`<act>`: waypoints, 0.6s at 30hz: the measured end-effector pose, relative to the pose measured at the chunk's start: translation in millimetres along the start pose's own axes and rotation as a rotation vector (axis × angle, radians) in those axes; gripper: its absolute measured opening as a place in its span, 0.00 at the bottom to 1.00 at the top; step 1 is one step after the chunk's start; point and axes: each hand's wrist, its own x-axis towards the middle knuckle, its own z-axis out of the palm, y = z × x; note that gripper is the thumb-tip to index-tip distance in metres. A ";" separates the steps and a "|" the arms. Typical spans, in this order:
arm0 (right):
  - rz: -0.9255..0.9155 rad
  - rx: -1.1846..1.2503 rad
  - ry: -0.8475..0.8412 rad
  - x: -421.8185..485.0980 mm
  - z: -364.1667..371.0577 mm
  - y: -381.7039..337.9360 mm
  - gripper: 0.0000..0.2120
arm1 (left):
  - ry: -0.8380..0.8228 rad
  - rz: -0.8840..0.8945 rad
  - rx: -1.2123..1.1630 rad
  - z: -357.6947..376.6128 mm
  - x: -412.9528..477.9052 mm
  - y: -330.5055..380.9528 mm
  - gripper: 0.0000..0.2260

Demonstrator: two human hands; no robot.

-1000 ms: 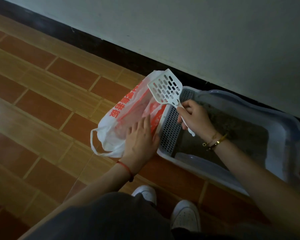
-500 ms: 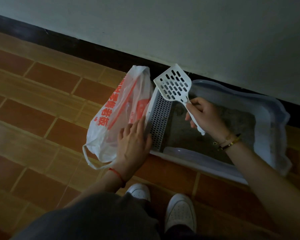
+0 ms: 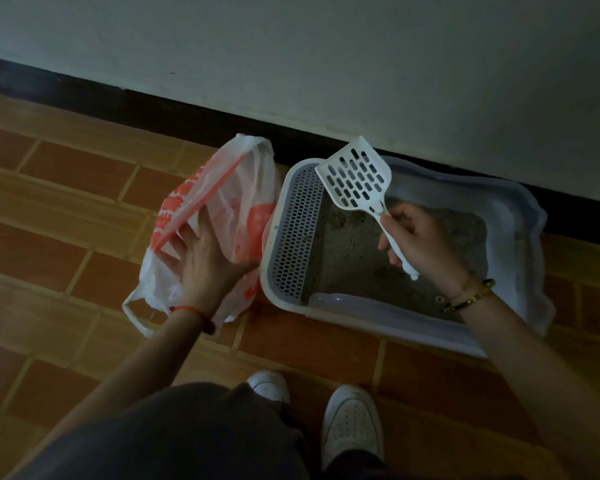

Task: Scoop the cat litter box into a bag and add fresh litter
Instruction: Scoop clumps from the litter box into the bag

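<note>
The right hand [image 3: 420, 244] is gripping the scoop [image 3: 355, 178] by its handle, blade raised over the left end of the litter box [image 3: 513, 216]; the left hand [image 3: 205, 261], fingers spread, is pressing the bag [image 3: 229, 195] lying just beside that end.

The bag [image 3: 245, 199] bears red print (unreadable).

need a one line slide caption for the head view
Right hand holds a white slotted scoop over the litter box while the left hand rests on the red-printed plastic bag beside it.
</note>
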 end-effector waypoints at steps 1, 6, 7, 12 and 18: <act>-0.001 0.001 0.001 -0.3 1.1 -0.4 0.09 | -0.036 -0.006 -0.005 -1.6 3.6 -3.7 0.62; 0.003 0.006 -0.008 -3.1 4.0 -0.8 0.10 | -0.021 0.050 -0.098 -3.7 11.3 -0.1 0.54; 0.006 0.006 -0.008 -3.8 3.8 -0.2 0.09 | 0.000 0.062 -0.133 -4.0 10.3 3.8 0.48; 0.008 -0.008 -0.011 -10.3 0.2 2.8 0.08 | 0.053 0.185 -0.134 -11.6 -4.0 25.5 0.21; 0.016 -0.081 0.012 -20.1 -13.7 8.1 0.08 | 0.022 0.370 -0.168 -9.0 -27.0 45.4 0.16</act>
